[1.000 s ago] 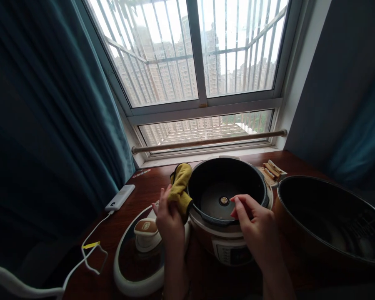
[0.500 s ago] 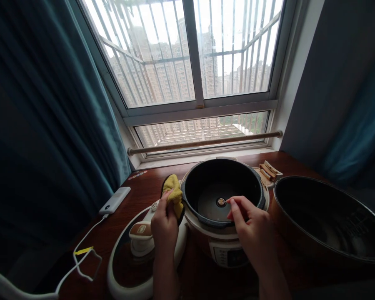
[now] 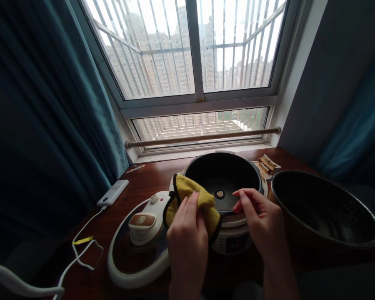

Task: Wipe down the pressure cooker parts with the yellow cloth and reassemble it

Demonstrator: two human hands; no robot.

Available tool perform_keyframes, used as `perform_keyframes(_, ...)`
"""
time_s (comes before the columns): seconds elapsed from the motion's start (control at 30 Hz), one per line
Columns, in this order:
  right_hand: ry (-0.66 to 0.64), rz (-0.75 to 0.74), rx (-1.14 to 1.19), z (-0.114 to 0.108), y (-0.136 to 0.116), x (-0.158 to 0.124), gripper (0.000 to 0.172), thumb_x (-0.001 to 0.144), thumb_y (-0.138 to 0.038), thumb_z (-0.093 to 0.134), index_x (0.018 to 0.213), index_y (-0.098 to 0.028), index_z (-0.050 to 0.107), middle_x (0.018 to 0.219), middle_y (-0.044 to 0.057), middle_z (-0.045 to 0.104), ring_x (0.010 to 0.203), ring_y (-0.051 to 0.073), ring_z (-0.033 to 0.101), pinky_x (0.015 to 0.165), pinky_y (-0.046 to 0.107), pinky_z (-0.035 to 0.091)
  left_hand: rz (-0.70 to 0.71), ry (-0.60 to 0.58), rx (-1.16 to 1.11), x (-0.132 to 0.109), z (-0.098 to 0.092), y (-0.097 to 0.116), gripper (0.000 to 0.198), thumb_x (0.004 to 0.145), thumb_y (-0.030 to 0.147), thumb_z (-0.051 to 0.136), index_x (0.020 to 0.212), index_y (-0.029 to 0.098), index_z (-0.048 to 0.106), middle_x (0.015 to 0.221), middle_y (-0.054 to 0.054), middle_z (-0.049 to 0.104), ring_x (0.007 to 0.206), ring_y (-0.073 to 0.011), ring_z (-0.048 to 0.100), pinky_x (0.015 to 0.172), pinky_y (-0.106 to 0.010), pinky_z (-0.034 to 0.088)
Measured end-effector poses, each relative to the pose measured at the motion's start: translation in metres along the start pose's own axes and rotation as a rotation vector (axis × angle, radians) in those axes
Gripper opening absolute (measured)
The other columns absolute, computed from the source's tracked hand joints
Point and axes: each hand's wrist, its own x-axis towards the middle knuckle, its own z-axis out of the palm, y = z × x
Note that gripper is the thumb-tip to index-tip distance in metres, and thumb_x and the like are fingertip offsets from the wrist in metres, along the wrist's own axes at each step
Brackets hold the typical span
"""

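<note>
Evidently gripping a yellow cloth (image 3: 187, 185) with the left hand (image 3: 189, 227) across the front-left of the cooker (image 3: 237, 231), pinching the right hand (image 3: 264, 216) closed at its front-right, possibly risking a snag through loose bunching.

We take this for a room in a home, an upstairs flat by the look of it — the window (image 3: 199, 75) gives a downward view past metal bars (image 3: 141, 52) onto tall apartment blocks (image 3: 162, 68). Long blue curtains (image 3: 87, 104) hang at the left and far right, as in a living room or bedroom. On the reddish-brown wooden table (image 3: 154, 173) below the window we see household kitchenware: an electric cooker (image 3: 233, 233), a lid (image 3: 150, 237) with a brown-topped knob, and a large dark-lined pot (image 3: 325, 208). A white device (image 3: 113, 193) with a cable (image 3: 76, 252) lies there too — whether this is a kitchen, we cannot tell.
</note>
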Motion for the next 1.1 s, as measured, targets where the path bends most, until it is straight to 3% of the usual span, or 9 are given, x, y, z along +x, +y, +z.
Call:
perform_keyframes(0.2,0.105,-0.05,-0.041,-0.013,0.0,-0.01,0.023,0.085,-0.037,0.048,0.087,-0.02,0.063,0.075,0.002,0.066,0.067,0.014,0.061,0.062,0.023,0.047,0.223,-0.133,-0.237,-0.017,0.015,0.033,0.049,0.08,0.005,0.04,0.125,0.02,0.05,0.124,-0.004,0.058,0.123,-0.0222,0.045,0.099,-0.038,0.043)
perform_keyframes(0.3,0.08,-0.167,-0.123,-0.014,0.0,-0.015,0.02,0.085,-0.032,0.048,0.091,-0.02,0.062,0.096,0.005,0.066,0.087,0.017,0.061,0.078,0.028,0.049,0.237,-0.196,-0.443,-0.026,0.022,0.05,0.054,0.08,0.008,0.046,0.132,0.019,0.041,0.135,-0.008,0.047,0.128,-0.022,0.039,0.105,-0.039,0.037)
perform_keyframes(0.4,0.025,-0.347,-0.209,-0.014,0.0,-0.016,0.023,0.087,-0.026,0.045,0.104,-0.021,0.061,0.116,0.005,0.059,0.114,0.018,0.05,0.098,0.034,0.04,0.103,-0.286,-0.741,-0.025,0.017,0.051,0.06,0.08,0.013,0.052,0.136,0.021,0.033,0.141,-0.009,0.039,0.129,-0.0223,0.037,0.106,-0.039,0.035)
perform_keyframes(0.53,-0.259,-0.541,-0.357,-0.01,0.002,-0.014,0.034,0.087,-0.029,0.048,0.12,-0.025,0.054,0.13,0.0,0.051,0.127,0.02,0.036,0.104,0.037,0.035,-0.194,-0.314,-1.063,-0.008,-0.001,0.026,0.042,0.083,0.023,0.051,0.125,0.023,0.045,0.129,-0.008,0.053,0.114,-0.0215,0.054,0.094,-0.034,0.048)
perform_keyframes(0.67,-0.282,-0.595,-0.489,-0.001,0.018,-0.018,0.045,0.081,-0.035,0.058,0.125,-0.032,0.05,0.126,-0.003,0.055,0.119,0.022,0.043,0.1,0.041,0.039,-0.332,-0.167,-0.845,0.008,-0.014,-0.008,0.03,0.081,0.034,0.055,0.108,0.021,0.058,0.107,-0.006,0.066,0.09,-0.0186,0.065,0.079,-0.028,0.054)
perform_keyframes(0.77,-0.127,-0.664,-0.486,0.002,0.044,-0.029,0.04,0.084,-0.024,0.053,0.124,-0.03,0.051,0.121,0.0,0.057,0.115,0.021,0.046,0.097,0.039,0.041,-0.337,-0.052,-0.578,0.012,-0.018,-0.023,0.031,0.079,0.041,0.056,0.102,0.021,0.062,0.083,-0.002,0.07,0.066,-0.0143,0.065,0.063,-0.023,0.053)
perform_keyframes(0.87,0.075,-0.691,-0.453,-0.005,0.069,-0.036,0.038,0.085,-0.012,0.047,0.12,-0.028,0.054,0.117,0.002,0.059,0.111,0.019,0.048,0.093,0.036,0.044,-0.329,-0.064,-0.487,0.012,-0.021,-0.029,0.033,0.078,0.045,0.055,0.1,0.022,0.064,0.059,0.003,0.064,0.044,-0.0104,0.055,0.047,-0.02,0.046)
perform_keyframes(0.97,0.205,-0.683,-0.49,-0.02,0.08,-0.023,0.035,0.085,-0.012,0.048,0.116,-0.025,0.056,0.114,0.003,0.06,0.106,0.02,0.05,0.091,0.038,0.045,-0.306,-0.174,-0.512,0.013,-0.022,-0.036,0.035,0.077,0.047,0.055,0.101,0.023,0.065,0.074,0.002,0.069,0.037,-0.0075,0.047,0.038,-0.019,0.041)
perform_keyframes(1.1,0.155,-0.671,-0.66,-0.045,0.066,0.031,0.028,0.086,-0.019,0.048,0.11,-0.022,0.061,0.11,0.003,0.063,0.102,0.021,0.049,0.092,0.04,0.043,-0.308,-0.183,-0.45,0.017,-0.023,-0.054,0.035,0.075,0.049,0.056,0.098,0.024,0.067,0.085,0.001,0.071,0.039,-0.0075,0.047,0.039,-0.019,0.042)
